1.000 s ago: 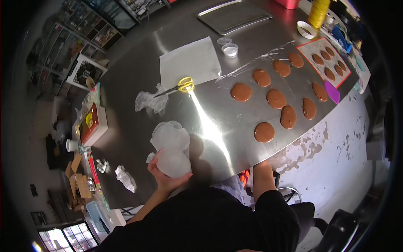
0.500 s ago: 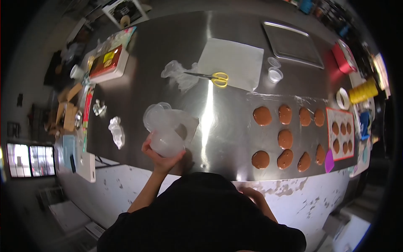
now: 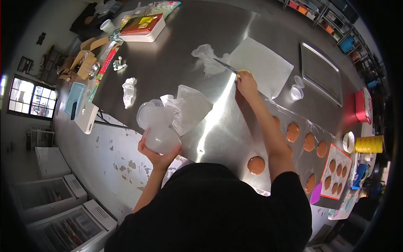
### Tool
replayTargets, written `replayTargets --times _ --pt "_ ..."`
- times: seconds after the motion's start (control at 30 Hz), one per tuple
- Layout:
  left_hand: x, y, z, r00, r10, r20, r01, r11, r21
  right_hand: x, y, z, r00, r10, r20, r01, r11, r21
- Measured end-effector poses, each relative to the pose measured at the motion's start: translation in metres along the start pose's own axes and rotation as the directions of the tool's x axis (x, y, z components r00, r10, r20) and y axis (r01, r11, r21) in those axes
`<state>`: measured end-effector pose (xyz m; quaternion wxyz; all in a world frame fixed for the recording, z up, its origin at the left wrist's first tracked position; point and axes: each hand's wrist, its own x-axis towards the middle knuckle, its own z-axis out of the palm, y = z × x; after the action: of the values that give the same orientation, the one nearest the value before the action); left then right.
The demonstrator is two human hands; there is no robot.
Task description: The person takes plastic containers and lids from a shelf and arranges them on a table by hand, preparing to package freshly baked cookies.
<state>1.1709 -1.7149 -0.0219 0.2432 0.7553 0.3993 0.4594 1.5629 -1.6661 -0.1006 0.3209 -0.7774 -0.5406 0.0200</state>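
Note:
My left hand (image 3: 158, 156) is wrapped round a translucent round plastic container (image 3: 162, 139) near the table's front edge. Clear round lids (image 3: 151, 114) lie just beyond it, beside crumpled white paper (image 3: 191, 109). Stretched forward, my right hand (image 3: 247, 82) has its fingers closed on the yellow handles of the scissors (image 3: 228, 65). The blades point left over a crumpled clear plastic bag (image 3: 208, 59). A white paper sheet (image 3: 264, 67) lies right beside that hand.
Brown discs (image 3: 293, 132) lie on plastic film at the right, partly behind my right arm. Farther back are small clear cups (image 3: 296, 93) and a metal tray (image 3: 321, 73). A purple scraper (image 3: 316, 193) lies by a red-edged mat (image 3: 337, 171). Crumpled foil (image 3: 129, 92) lies at the left.
My right hand has come up from beside my body to the scissors and closed on their handles. The view has turned. My left hand still holds the container.

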Motion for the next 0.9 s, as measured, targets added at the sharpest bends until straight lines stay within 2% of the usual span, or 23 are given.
replayTargets --times 0.07,0.1,0.17,0.3,0.37,0.4,0.47,0.5,0.57,0.63,0.7,0.77,0.8,0.83,0.87,0.9 --pt "-0.011 -0.006 0.0 0.999 -0.006 -0.053 0.003 0.999 -0.046 0.025 0.009 0.024 0.99 -0.057 -0.127 0.038 0.988 -0.149" --pt "-0.013 -0.007 -0.001 0.995 -0.015 -0.096 0.006 0.996 -0.093 0.03 0.009 0.028 0.99 -0.062 -0.128 0.043 0.989 -0.145" --pt "-0.015 -0.009 -0.006 0.995 -0.001 -0.102 -0.005 0.998 -0.058 0.04 0.009 0.036 0.988 0.127 0.089 -0.086 0.925 -0.37" --pt "-0.007 -0.016 -0.007 0.993 0.042 -0.107 -0.043 0.999 -0.004 0.039 0.014 0.053 0.991 0.082 0.102 -0.029 0.899 -0.437" --pt "-0.001 -0.023 -0.006 0.996 0.023 -0.09 -0.028 0.998 -0.049 0.037 0.02 0.061 0.997 0.064 -0.038 -0.073 0.942 -0.326" --pt "0.002 -0.028 -0.006 0.997 0.013 -0.074 -0.02 0.995 -0.096 0.037 0.017 0.06 0.997 0.072 -0.036 -0.08 0.939 -0.333" --pt "0.009 -0.038 -0.005 0.998 0.016 -0.055 -0.023 0.992 -0.127 0.041 0.012 0.054 0.98 0.197 0.014 -0.18 0.919 -0.35" --pt "0.015 -0.044 -0.005 0.999 0.024 -0.041 -0.03 0.988 -0.149 0.042 0.008 0.053 0.978 0.209 0.003 -0.194 0.913 -0.359" --pt "0.027 -0.053 -0.005 0.999 0.032 -0.016 -0.035 0.983 -0.182 0.039 -0.001 0.052 0.987 0.157 0.031 -0.115 0.831 -0.544" --pt "0.04 -0.066 -0.01 0.999 0.035 0.017 -0.03 0.975 -0.22 0.035 -0.004 0.06 0.989 0.147 -0.005 -0.119 0.783 -0.61" --pt "0.055 -0.084 -0.016 0.994 0.108 0.032 -0.095 0.958 -0.272 0.035 -0.013 0.061 0.991 0.127 -0.031 -0.114 0.728 -0.676" --pt "0.069 -0.104 -0.024 0.992 0.12 0.036 -0.102 0.941 -0.323 0.041 -0.039 0.055 0.93 0.365 -0.044 -0.345 0.823 -0.451" --pt "0.076 -0.114 -0.027 0.991 0.129 0.028 -0.111 0.928 -0.357 0.046 -0.047 0.057 0.928 0.369 -0.049 -0.349 0.817 -0.459" --pt "0.084 -0.123 -0.031 0.991 0.128 0.03 -0.108 0.924 -0.366 0.052 -0.055 0.059 0.93 0.352 -0.108 -0.367 0.859 -0.358" --pt "0.093 -0.132 -0.036 0.991 0.132 0.033 -0.114 0.938 -0.327 0.056 -0.063 0.063 0.926 0.34 -0.166 -0.373 0.893 -0.253" --pt "0.1 -0.14 -0.041 0.99 0.136 0.039 -0.12 0.951 -0.286 0.06 -0.068 0.071 0.923 0.346 -0.165 -0.379 0.889 -0.258"
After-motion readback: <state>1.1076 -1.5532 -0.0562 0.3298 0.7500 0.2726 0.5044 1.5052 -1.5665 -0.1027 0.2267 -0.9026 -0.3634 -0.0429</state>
